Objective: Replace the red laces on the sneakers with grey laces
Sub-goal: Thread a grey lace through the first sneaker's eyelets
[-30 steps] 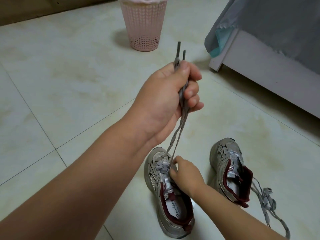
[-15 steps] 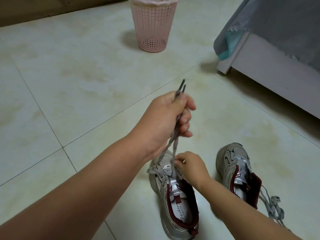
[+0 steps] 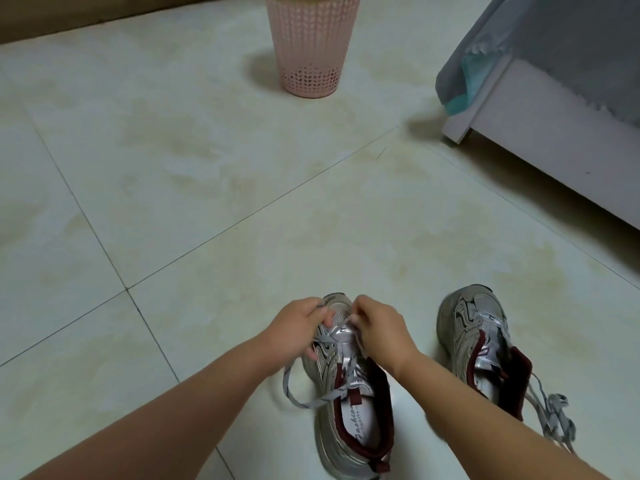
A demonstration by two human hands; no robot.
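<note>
Both hands work a grey lace at the toe end of the nearer sneaker.

Under the two hands lies the left sneaker, silver-grey with a dark red collar; the left hand pinches the grey lace, whose slack loops out on the floor just below that hand, and the right hand pinches the lace at the front eyelets. To the right of the right hand sits the second sneaker, its loose grey laces trailing beside it. Far beyond the hands stands a pink basket, with a grey bed frame off to the right.
</note>
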